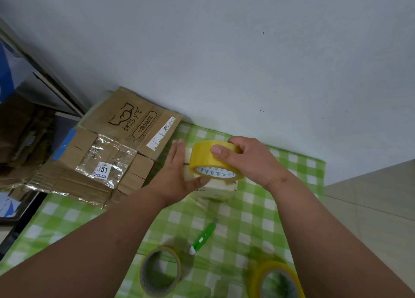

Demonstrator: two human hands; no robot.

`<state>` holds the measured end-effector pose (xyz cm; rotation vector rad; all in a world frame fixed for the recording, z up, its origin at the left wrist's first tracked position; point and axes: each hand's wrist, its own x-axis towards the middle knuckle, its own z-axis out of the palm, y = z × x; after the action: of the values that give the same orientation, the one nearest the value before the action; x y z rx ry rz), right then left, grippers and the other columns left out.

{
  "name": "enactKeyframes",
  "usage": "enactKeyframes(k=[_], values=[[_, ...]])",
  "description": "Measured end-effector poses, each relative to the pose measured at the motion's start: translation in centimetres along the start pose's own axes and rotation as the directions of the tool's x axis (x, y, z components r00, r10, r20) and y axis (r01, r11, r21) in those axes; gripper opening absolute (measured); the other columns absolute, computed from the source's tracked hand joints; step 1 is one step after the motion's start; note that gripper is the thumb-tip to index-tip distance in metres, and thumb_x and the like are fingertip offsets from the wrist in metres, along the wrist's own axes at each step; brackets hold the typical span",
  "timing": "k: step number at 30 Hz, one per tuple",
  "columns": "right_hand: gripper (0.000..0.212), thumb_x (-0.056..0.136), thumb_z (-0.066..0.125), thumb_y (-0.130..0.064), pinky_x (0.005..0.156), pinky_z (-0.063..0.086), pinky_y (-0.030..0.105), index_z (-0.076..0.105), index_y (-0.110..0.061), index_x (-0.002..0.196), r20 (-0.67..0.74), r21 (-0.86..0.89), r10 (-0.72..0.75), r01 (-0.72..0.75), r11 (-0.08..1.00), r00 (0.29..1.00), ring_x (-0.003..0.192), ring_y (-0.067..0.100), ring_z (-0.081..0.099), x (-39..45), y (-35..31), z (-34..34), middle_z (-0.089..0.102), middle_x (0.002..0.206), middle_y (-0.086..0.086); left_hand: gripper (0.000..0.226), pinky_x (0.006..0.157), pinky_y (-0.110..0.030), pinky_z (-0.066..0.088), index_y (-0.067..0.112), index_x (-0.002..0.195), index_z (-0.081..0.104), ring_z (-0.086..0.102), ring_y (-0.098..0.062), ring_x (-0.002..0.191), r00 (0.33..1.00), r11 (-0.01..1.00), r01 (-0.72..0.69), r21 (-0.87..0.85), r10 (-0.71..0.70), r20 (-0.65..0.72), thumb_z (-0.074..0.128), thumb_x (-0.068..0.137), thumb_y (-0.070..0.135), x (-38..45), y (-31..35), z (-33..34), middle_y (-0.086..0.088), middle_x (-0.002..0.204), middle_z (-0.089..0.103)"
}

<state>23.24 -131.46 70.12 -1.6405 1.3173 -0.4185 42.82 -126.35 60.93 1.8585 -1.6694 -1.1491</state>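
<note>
A small white box [221, 189] sits on the green checked cloth [253, 210] near the wall. My right hand [249, 160] grips a yellow roll of tape [206, 160] held against the top of the box, thumb across the roll's outer face. My left hand [177, 174] lies flat with straight fingers against the box's left side, its thumb under the roll's lower edge. Most of the box is hidden behind the roll and the hands.
Flattened cardboard boxes [116, 147] lie to the left, partly on the cloth. A green and white cutter [202, 237] lies in the middle of the cloth. Two more tape rolls, one clear [160, 272] and one yellow [277, 279], stand near the front edge. A grey wall rises behind.
</note>
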Motion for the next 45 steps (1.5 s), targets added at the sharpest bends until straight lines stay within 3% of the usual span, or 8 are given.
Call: enactKeyframes(k=[5, 9, 13, 22, 28, 34, 40, 45], values=[[0.045, 0.086, 0.065, -0.05, 0.052, 0.027, 0.018, 0.055, -0.009, 0.069, 0.019, 0.122, -0.008, 0.005, 0.993, 1.0, 0.058, 0.008, 0.035, -0.1, 0.1, -0.7, 0.037, 0.062, -0.005, 0.116, 0.12, -0.038, 0.019, 0.03, 0.157, -0.009, 0.002, -0.005, 0.149, 1.0, 0.998, 0.017, -0.064, -0.017, 0.008, 0.075, 0.079, 0.048, 0.1, -0.5, -0.2, 0.011, 0.165, -0.004], [0.032, 0.086, 0.071, -0.034, 0.062, 0.032, 0.029, 0.061, -0.009, 0.069, 0.006, 0.188, 0.009, -0.01, 0.982, 1.0, 0.062, 0.011, 0.043, -0.4, 0.2, -1.5, 0.047, 0.062, -0.002, 0.112, 0.118, -0.038, 0.023, 0.036, 0.155, -0.01, 0.012, -0.012, 0.149, 0.998, 0.995, 0.056, -0.087, -0.053, 0.035, 0.073, 0.081, 0.048, 0.2, -0.6, -0.3, 0.008, 0.165, 0.002], [0.029, 0.085, 0.072, -0.032, 0.068, 0.038, 0.032, 0.066, -0.008, 0.07, -0.06, 0.146, 0.047, -0.038, 0.989, 0.997, 0.065, 0.015, 0.051, -1.4, 1.1, -4.8, 0.057, 0.065, 0.001, 0.11, 0.116, -0.043, 0.031, 0.04, 0.155, -0.007, 0.028, -0.019, 0.144, 0.995, 0.989, 0.096, -0.108, -0.093, 0.035, 0.074, 0.081, 0.049, 0.2, -0.7, -0.4, 0.004, 0.164, 0.011], [0.007, 0.084, 0.072, -0.021, 0.084, 0.05, 0.037, 0.074, -0.019, 0.09, -0.001, 0.02, 0.152, -0.152, 0.988, 0.988, 0.087, 0.02, 0.067, -2.6, 3.5, -8.1, 0.074, 0.09, 0.002, 0.107, 0.111, -0.037, 0.031, 0.039, 0.155, -0.009, 0.03, -0.022, 0.142, 0.995, 0.996, 0.089, -0.01, -0.088, 0.042, 0.07, 0.083, 0.051, 0.0, -0.6, -0.6, -0.001, 0.163, 0.012], [0.006, 0.085, 0.072, -0.028, 0.08, 0.053, 0.031, 0.07, -0.033, 0.089, -0.009, -0.063, 0.195, -0.196, 0.979, 0.981, 0.088, 0.012, 0.068, -2.8, 5.8, -9.0, 0.073, 0.093, -0.008, 0.105, 0.113, -0.038, 0.028, 0.035, 0.155, -0.009, 0.024, -0.02, 0.146, 0.998, 0.996, 0.056, 0.07, -0.058, 0.036, 0.065, 0.084, 0.055, 0.0, -0.3, -0.6, 0.002, 0.165, 0.009], [0.004, 0.088, 0.068, -0.034, 0.076, 0.05, 0.031, 0.066, -0.036, 0.087, -0.022, -0.155, 0.213, -0.214, 0.964, 0.977, 0.089, 0.012, 0.065, -2.0, 7.9, -7.6, 0.068, 0.095, -0.01, 0.115, 0.116, -0.041, 0.025, 0.031, 0.155, -0.013, 0.017, -0.018, 0.149, 0.998, 0.99, 0.038, 0.134, -0.044, 0.044, 0.05, 0.069, 0.073, -0.1, -0.1, -0.7, 0.004, 0.166, 0.0], [0.012, 0.091, 0.062, -0.039, 0.076, 0.046, 0.031, 0.065, -0.03, 0.098, -0.036, -0.255, 0.238, -0.239, 0.937, 0.971, 0.093, 0.016, 0.06, -1.2, 9.4, -5.7, 0.063, 0.102, -0.006, 0.119, 0.122, -0.037, 0.001, 0.019, 0.156, -0.012, -0.017, -0.013, 0.149, 1.0, 0.943, 0.027, 0.331, -0.022, -0.019, 0.043, 0.069, 0.079, 0.1, -0.1, -0.4, 0.004, 0.162, -0.022], [0.02, 0.09, 0.06, -0.041, 0.082, 0.051, 0.036, 0.066, -0.027, 0.103, -0.036, -0.319, 0.23, -0.23, 0.92, 0.972, 0.093, 0.016, 0.059, -0.7, 9.5, -4.7, 0.063, 0.101, -0.005, 0.106, 0.119, -0.031, -0.011, 0.014, 0.156, -0.011, -0.023, -0.013, 0.147, 0.998, 0.843, -0.03, 0.537, 0.057, -0.033, 0.049, 0.086, 0.068, 0.6, 1.1, -0.2, 0.002, 0.163, -0.019]])
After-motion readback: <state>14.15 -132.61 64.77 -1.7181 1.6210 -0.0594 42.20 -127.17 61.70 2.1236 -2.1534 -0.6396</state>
